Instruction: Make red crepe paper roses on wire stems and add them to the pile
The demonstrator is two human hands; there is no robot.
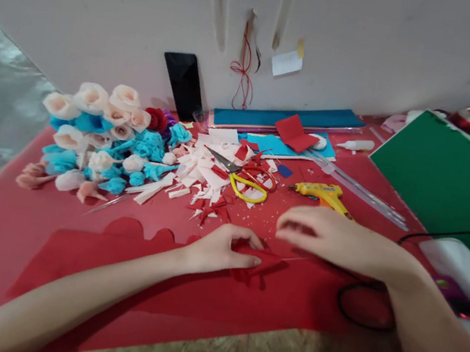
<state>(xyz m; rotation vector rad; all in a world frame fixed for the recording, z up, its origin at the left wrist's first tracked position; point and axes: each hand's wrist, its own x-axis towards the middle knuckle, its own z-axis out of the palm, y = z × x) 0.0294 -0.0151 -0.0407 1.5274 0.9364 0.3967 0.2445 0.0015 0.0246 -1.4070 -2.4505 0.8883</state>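
My left hand (pixel 228 250) pinches a folded piece of red crepe paper (pixel 264 262) between thumb and fingers, just above the table. From the paper a thin pale strand (pixel 295 259) runs rightward; whether it is wire or glue I cannot tell. My right hand (pixel 313 229), somewhat blurred, hovers to the right with its fingers loosely bent and a gap to the thumb; nothing shows in it. Just beyond it lies a yellow glue gun (pixel 324 195). Under both hands spreads a red paper sheet (pixel 122 282). Scissors (pixel 248 187) with yellow and orange handles rest on paper scraps (pixel 206 163).
Paper flowers (pixel 92 97) in cream, blue and pink crowd the left side. A black phone (pixel 183 86) leans on the wall. Clear sticks (pixel 360 192) and a small white bottle (pixel 357 145) lie behind. A green board (pixel 447 172) and black cable (pixel 343 310) are at right.
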